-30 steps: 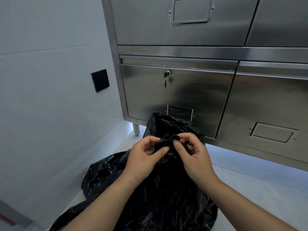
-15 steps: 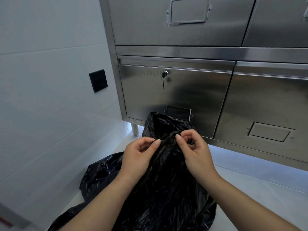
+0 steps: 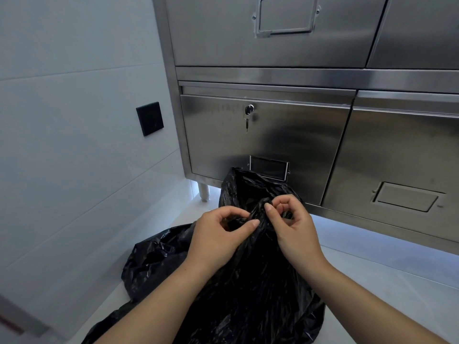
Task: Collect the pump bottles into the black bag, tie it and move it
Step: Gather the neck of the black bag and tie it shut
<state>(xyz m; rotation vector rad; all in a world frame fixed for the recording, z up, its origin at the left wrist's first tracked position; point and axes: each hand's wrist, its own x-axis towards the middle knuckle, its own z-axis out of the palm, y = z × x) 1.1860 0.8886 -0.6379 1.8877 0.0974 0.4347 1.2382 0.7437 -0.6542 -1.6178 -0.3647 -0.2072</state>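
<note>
moved: left hand (image 3: 218, 240) thumb now pressed onto gathered neck
hands: both pinching black bag (image 3: 248, 294), right hand (image 3: 295, 232) included
room: floor (image 3: 397, 281) open right

A commercial kitchen or service room is suggested by the stainless-steel cabinet (image 3: 310, 135) with a keyed lock (image 3: 249, 109), tiled wall (image 3: 74, 170) and pale floor (image 3: 397, 294).

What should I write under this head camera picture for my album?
Two hands, left hand and right hand, pinch the black bag neck beside a steel cabinet.
</note>
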